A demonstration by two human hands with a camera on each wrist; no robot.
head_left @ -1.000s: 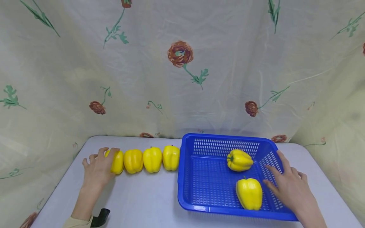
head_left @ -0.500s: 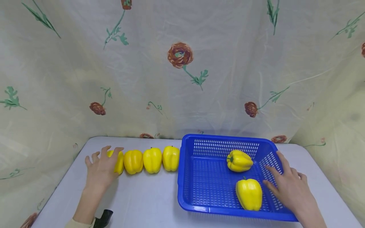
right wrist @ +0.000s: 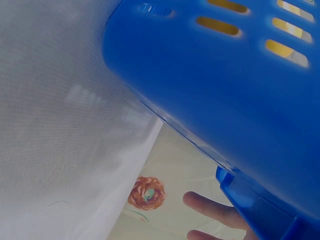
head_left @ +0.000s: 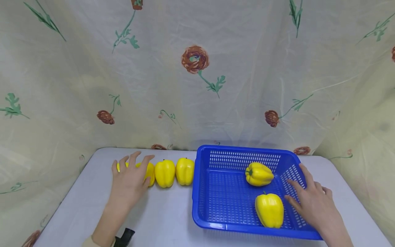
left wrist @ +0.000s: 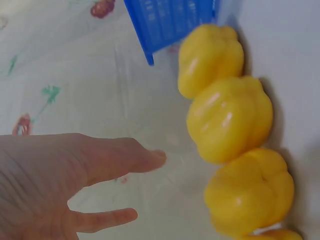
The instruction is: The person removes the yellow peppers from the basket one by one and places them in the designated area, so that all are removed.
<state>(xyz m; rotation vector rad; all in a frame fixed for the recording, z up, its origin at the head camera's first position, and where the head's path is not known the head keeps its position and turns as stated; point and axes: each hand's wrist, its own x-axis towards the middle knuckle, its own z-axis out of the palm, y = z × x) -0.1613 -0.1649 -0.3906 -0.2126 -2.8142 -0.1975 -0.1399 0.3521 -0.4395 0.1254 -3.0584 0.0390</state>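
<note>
My left hand (head_left: pixel 128 185) hovers over the left end of a row of yellow bell peppers (head_left: pixel 165 173), fingers spread, gripping nothing. It hides most of the two leftmost ones. In the left wrist view, a gap shows between the thumb and the nearest peppers (left wrist: pixel 250 192). My right hand (head_left: pixel 319 206) holds the right rim of a blue plastic basket (head_left: pixel 240 230), some fingers inside and others outside the wall. Inside the basket, one yellow bell pepper (head_left: pixel 260 174) lies on its side towards the back; another pepper (head_left: pixel 269 210) sits near the front right.
The white table (head_left: pixel 160 216) carries everything. Behind it hangs a pale flower-print cloth (head_left: pixel 148 85), which continues down both sides. The row's right-end pepper (head_left: pixel 185 171) is close beside the basket's left wall. A black band (head_left: pixel 124 237) is at my left wrist.
My left hand has moved right along the row, from the leftmost pepper to over the second one. The peppers, the basket and my right hand have stayed in place.
</note>
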